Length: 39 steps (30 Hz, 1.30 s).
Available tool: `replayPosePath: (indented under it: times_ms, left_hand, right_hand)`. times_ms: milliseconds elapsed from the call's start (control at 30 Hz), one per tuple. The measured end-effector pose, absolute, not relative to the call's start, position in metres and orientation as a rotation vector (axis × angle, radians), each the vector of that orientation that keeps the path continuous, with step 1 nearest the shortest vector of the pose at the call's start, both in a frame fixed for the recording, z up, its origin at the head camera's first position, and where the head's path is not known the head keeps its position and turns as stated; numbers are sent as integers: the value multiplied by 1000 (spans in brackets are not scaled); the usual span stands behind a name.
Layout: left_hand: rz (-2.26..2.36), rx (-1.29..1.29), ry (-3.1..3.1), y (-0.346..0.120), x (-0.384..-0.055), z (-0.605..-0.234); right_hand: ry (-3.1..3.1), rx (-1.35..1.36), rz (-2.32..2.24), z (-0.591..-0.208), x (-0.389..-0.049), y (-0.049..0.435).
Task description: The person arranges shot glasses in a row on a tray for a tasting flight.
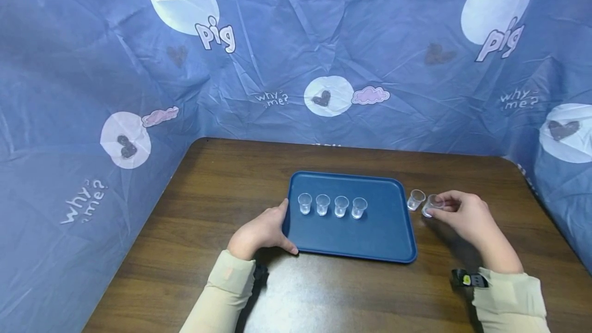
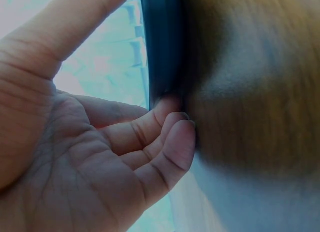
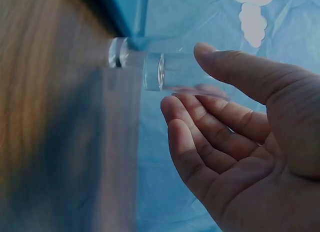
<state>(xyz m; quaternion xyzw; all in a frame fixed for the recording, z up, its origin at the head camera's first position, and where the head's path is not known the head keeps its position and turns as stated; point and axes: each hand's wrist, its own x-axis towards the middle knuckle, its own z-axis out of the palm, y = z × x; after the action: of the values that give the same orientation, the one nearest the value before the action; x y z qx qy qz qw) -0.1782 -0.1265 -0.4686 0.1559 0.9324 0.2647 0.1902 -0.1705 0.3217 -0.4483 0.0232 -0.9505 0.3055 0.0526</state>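
Observation:
A blue rectangular tray (image 1: 319, 238) lies on the wooden table, carrying several small clear shot glasses (image 1: 341, 206) in a row. My left hand (image 1: 261, 231) holds the tray's near left corner, thumb at the front edge; in the left wrist view its bent fingers (image 2: 177, 142) meet the tray's dark rim (image 2: 162, 42). Right of the tray, my right hand (image 1: 467, 215) pinches another shot glass (image 1: 430, 206) between thumb and fingers. Close beside that one, a further shot glass (image 1: 415, 200) stands by the tray's right rim. The right wrist view shows the gripped shot glass (image 3: 155, 72) with its thick base.
The brown wooden table (image 1: 240, 168) extends around the tray. Blue printed fabric (image 1: 277, 40) hangs behind the table and at both sides. The tray's right part (image 1: 388, 220) shows bare blue surface.

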Motion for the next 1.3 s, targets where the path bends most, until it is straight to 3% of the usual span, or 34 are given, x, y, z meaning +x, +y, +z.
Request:
replayPosePath:
  times_ms: [300, 967, 1300]
  left_hand:
    - [738, 428, 2614, -126, -178, -467]
    - [744, 443, 2623, -126, -179, -468]
    - [757, 449, 2622, -127, -179, -469]
  right_hand:
    - [-2923, 177, 1040, -438, -166, 296]
    - [-2932, 334, 1128, -451, -180, 244]
    - [-3010, 295, 1144, -458, -188, 230]
